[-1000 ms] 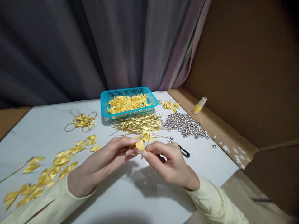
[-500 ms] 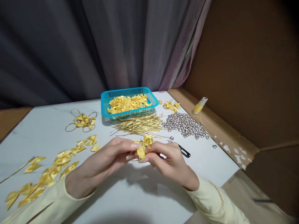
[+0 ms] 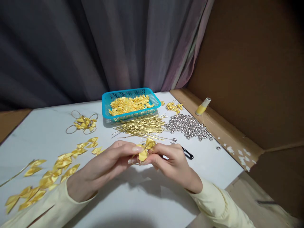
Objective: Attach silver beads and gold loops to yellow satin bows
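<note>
Both hands pinch one yellow ribbon bow (image 3: 143,155) just above the tabletop, at the middle of the view. My left hand (image 3: 118,155) grips it from the left, its thumb on top. From the right, my right hand (image 3: 169,160) closes thumb and forefinger on its other side. A small silvery bead or ring shows at the bow's centre, and a thin gold loop curves below it by the left fingertips. Fine details between the fingers are hidden. Behind the hands lies a pile of gold wire ties (image 3: 142,126).
A blue basket (image 3: 103,106) of small yellow bows stands at the back. Silver beads (image 3: 187,126) are heaped right of the ties, near black-handled snips (image 3: 188,153). Loose yellow bows (image 3: 48,179) and a looped cluster (image 3: 84,123) lie left. A thread spool (image 3: 202,107) stands far right.
Both hands keep their pinch on the bow, which has barely shifted. The gold loop below it shows slightly more.
</note>
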Tool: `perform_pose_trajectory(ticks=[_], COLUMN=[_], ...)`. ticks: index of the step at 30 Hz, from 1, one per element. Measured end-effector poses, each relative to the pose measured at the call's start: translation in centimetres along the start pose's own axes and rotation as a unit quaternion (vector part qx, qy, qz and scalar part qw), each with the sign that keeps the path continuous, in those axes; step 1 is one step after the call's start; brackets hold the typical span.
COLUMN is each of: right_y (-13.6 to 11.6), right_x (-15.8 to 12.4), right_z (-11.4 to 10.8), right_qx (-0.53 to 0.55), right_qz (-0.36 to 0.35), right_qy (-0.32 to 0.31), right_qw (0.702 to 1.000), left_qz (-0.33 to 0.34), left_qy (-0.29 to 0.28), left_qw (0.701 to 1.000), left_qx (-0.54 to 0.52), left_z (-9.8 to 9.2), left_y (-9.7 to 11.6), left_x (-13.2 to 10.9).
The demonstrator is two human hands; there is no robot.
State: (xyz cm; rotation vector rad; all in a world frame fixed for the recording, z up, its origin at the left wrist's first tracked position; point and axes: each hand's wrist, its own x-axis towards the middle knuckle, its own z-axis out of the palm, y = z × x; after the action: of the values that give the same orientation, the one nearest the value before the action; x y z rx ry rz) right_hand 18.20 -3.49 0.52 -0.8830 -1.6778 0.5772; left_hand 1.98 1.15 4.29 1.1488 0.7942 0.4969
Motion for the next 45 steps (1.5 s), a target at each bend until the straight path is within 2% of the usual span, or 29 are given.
perform_pose_trajectory(ticks=[2, 5, 8, 10, 11, 13, 15, 21, 30, 32, 38, 45], right_y=[0.1, 0.4, 0.6, 0.7, 0.6, 0.4, 0.1, -0.6, 0.0, 0.3, 0.9, 0.9], right_x=[0.1, 0.4, 0.7, 0.9, 1.0, 1.2, 1.4, 2.5, 3.9, 3.9, 3.9, 3.9], right_z=[-0.2, -1.2, -2.5, -3.2, -3.3, -3.4, -3.2, -2.5, -2.0, -1.8, -1.9, -1.9], right_qx=[-0.003, -0.013, -0.050, -0.098, -0.121, -0.155, -0.174, -0.167, -0.033, 0.002, 0.036, 0.054], right_qz=[0.013, 0.028, 0.024, -0.007, -0.033, -0.089, -0.114, -0.085, -0.104, -0.097, -0.048, 0.008], right_qy=[-0.005, -0.016, 0.037, 0.074, 0.070, 0.022, -0.042, -0.221, -0.331, -0.329, -0.265, -0.220], right_qw=[1.000, 0.999, 0.998, 0.992, 0.990, 0.984, 0.977, 0.957, 0.937, 0.939, 0.963, 0.974], left_qz=[0.004, 0.045, 0.095, 0.117, 0.124, 0.129, 0.123, 0.098, 0.024, 0.011, -0.010, -0.004], left_qy=[-0.003, 0.041, 0.071, 0.054, 0.047, 0.036, 0.026, -0.009, -0.056, -0.063, -0.073, -0.073], left_qw=[1.000, 0.988, 0.964, 0.951, 0.945, 0.934, 0.924, 0.916, 0.935, 0.939, 0.952, 0.947], left_qx=[0.028, 0.140, 0.240, 0.280, 0.298, 0.332, 0.360, 0.389, 0.350, 0.339, 0.297, 0.312], left_z=[-0.2, -0.4, -0.5, -0.5, -0.5, -0.5, -0.4, -0.4, -0.8, -0.8, -1.0, -0.9], left_y=[0.1, 0.6, 0.9, 0.9, 0.9, 1.0, 1.0, 1.3, 1.7, 1.6, 1.3, 1.0], left_x=[-0.1, -0.4, -0.7, -0.8, -0.9, -1.1, -1.2, -1.6, -2.0, -2.0, -1.8, -1.6])
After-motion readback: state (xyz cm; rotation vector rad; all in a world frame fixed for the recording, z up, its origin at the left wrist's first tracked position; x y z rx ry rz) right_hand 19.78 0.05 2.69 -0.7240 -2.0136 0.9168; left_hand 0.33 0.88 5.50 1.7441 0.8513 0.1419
